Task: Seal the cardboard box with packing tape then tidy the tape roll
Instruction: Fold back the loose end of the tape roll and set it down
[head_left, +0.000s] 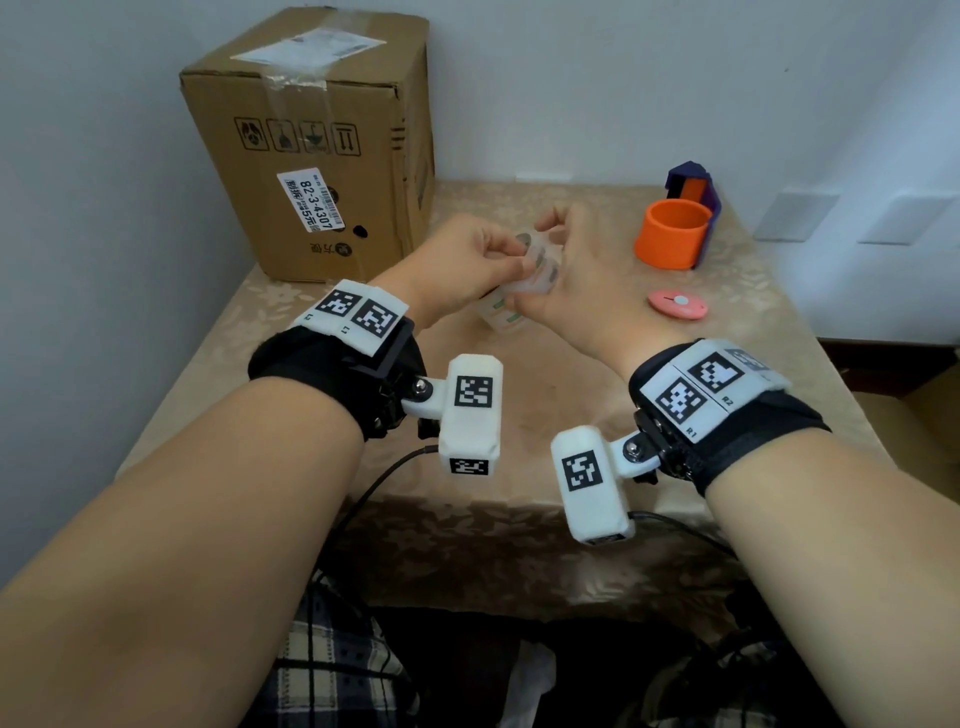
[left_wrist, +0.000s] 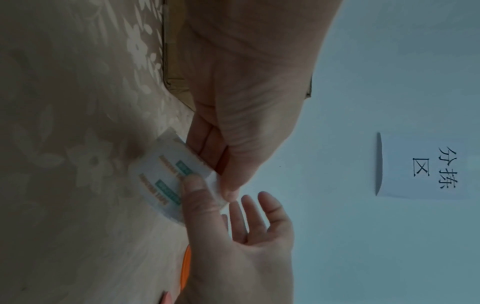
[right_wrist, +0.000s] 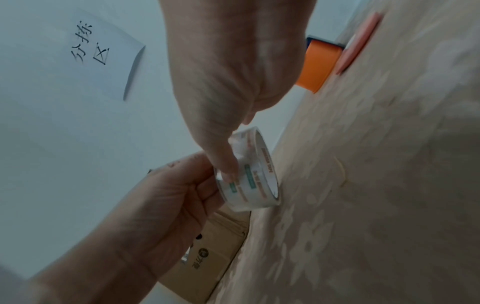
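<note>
the clear tape roll sat at the middle of the head frame just above the tablecloth, the left hand pinching at its rim, the right hand holding it between thumb and curled fingers. it looked light, stiff in its ring and slick on the outside, best held through the core while a nail lifted the loose end, which was too blurred to find. the cardboard box stood upper left, its top half cut off.
</note>
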